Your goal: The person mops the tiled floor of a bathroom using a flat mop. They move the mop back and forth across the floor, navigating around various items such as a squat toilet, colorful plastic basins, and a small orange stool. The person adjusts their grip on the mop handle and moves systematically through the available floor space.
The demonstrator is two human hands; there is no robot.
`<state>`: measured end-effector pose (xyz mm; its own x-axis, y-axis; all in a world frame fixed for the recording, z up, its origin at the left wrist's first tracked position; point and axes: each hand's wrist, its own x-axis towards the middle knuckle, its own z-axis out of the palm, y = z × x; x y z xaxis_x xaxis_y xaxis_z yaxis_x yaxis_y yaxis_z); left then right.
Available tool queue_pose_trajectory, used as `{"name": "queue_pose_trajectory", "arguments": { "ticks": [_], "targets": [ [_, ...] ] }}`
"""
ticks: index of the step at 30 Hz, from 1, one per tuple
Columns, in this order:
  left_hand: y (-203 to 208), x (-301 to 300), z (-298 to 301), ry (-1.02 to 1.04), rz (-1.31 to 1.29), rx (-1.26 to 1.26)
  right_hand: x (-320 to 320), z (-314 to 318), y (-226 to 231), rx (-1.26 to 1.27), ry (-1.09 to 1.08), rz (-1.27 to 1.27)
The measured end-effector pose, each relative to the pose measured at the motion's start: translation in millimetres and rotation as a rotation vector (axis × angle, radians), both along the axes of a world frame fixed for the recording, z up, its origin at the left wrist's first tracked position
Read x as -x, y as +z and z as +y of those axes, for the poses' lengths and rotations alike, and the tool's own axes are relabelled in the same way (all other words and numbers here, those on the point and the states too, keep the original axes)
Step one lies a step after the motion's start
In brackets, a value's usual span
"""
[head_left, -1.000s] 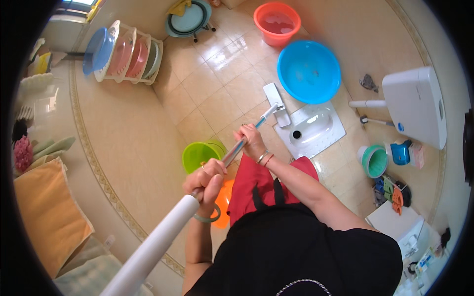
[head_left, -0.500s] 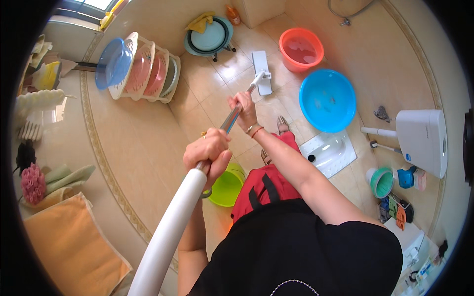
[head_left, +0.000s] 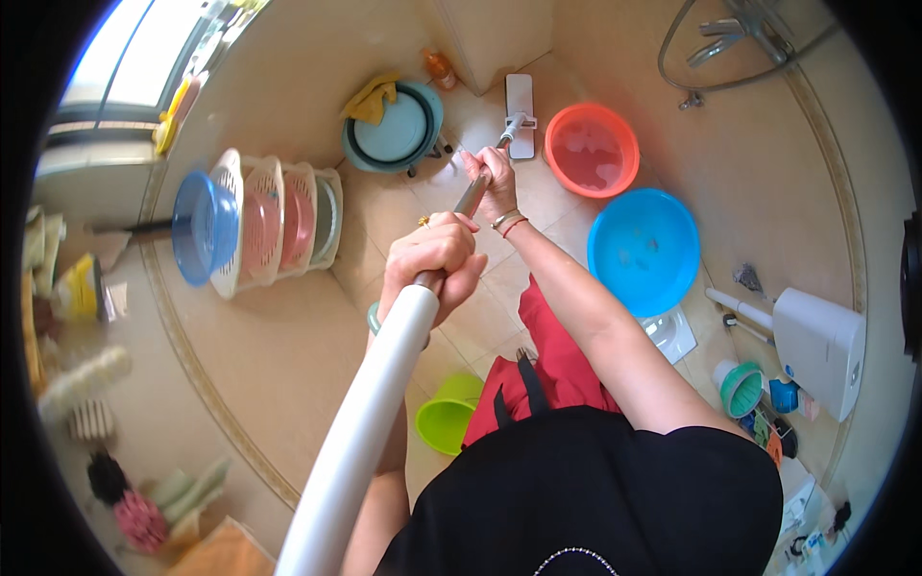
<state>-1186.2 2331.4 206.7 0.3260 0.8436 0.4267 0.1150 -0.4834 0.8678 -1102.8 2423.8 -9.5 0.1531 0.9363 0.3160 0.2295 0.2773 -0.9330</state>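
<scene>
A flat mop is held in both my hands, its long pole [head_left: 363, 422] running from the lower edge up to a rectangular white-grey mop head [head_left: 520, 94] flat on the tiled floor. My left hand [head_left: 432, 259] wraps round the pole just above its thick white sleeve, a ring on one finger and a bangle at the wrist. Further down, my right hand [head_left: 493, 182] is closed round the metal shaft near the head. Beside the mop head stands an orange-red basin [head_left: 635, 154] of cloudy water, and nearer a bigger blue basin [head_left: 615, 226] holding water.
Left, a plastic rack [head_left: 229, 278] holds several basins against the wall. A teal basin [head_left: 434, 115] with a yellow cloth [head_left: 367, 100] stands behind. A lime-green bucket [head_left: 442, 427] is near my legs. A squat toilet [head_left: 684, 331] lies partly hidden under the blue basin, with a white cistern [head_left: 821, 336] right.
The mop head has slid away from me, toward the far wall corner, with both hands still on the pole. My view has shifted, and the toilet is now mostly covered by the blue basin.
</scene>
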Motion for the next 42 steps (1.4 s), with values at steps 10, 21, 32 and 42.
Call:
{"name": "queue_pose_trajectory", "arguments": {
  "ticks": [10,21,32,42],
  "targets": [
    [-49,-16,180,0.066,-0.160,0.107,-60,177,-37,0.015,0.164,-0.301],
    [-100,-18,258,0.060,-0.188,0.139,-80,248,-88,0.117,0.242,-0.346],
    [-101,21,222,0.345,-0.195,0.281,-34,233,-103,0.107,0.386,-0.369],
    [-74,58,160,0.391,-0.139,0.347,15,177,-92,0.069,0.454,-0.333]
  ]
}}
